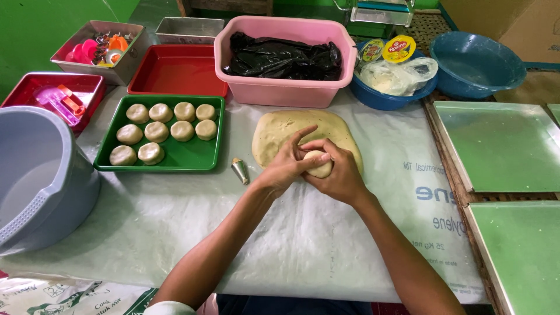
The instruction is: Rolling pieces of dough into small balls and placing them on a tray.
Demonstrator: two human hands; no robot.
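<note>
- Holding position, left hand (286, 166): fingers curled onto a small dough ball (318, 164), thumb and forefinger laid over its top and near side.
- Right hand (338, 174): closed round the same dough ball from the other side, fingers meeting those of the left hand; the ball is clamped between the two hands, just above the near edge of the dough slab.
- Dough slab (291, 129): large, pale, flattened mass lying on the surface, directly behind the hands.
- Surface (175, 221): covered by a white plastic sheet, partly printed at the right side.
- Metal cone (240, 170): small, pointed, lying on the sheet just left of the left hand.
- Green tray (192, 156): rectangular, left of the dough slab, carrying ten rounded dough pieces (156, 132) in rows toward its left and rear.
- Red tray (175, 73): behind the green tray.
- Pink tub (280, 90): behind the dough slab, with a black plastic bag (280, 58) inside.
- Blue bowl (385, 99): right of the pink tub, holding a clear bag and round lidded packs.
- Second blue bowl (475, 61): far right rear.
- Grey bucket (41, 181): large, at the left edge.
- Green boards (501, 146): flat, two stacked along the right side.
</note>
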